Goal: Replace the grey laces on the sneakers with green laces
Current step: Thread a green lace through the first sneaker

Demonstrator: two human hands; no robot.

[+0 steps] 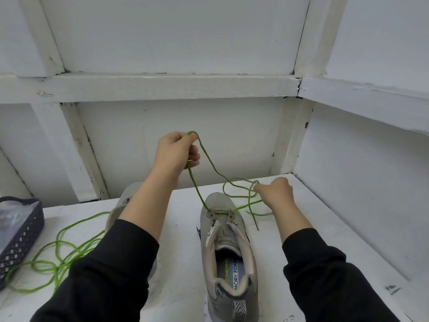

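First pair of eyelets threaded, most of the lacing left to do.

Well left of the fingers sits a basket (21, 231), and a spare lace (58, 263) lies loose on the tabletop (181, 252). A second sneaker (126, 194) is mostly hidden behind the left forearm, so its lacing cannot be told. The left hand (174, 154), raised, has its fingers (193, 156) curled around the lace (197, 189), which runs down from them to the sneaker (228, 240). There it crosses only the lowest eyelets. No grey lace shows on this sneaker, so removal looks done here, and the upper eyelets stand empty. The right hand (276, 191) pinches a slack loop of the same lace just right of the toe. By my reckoning, well under half is finished.
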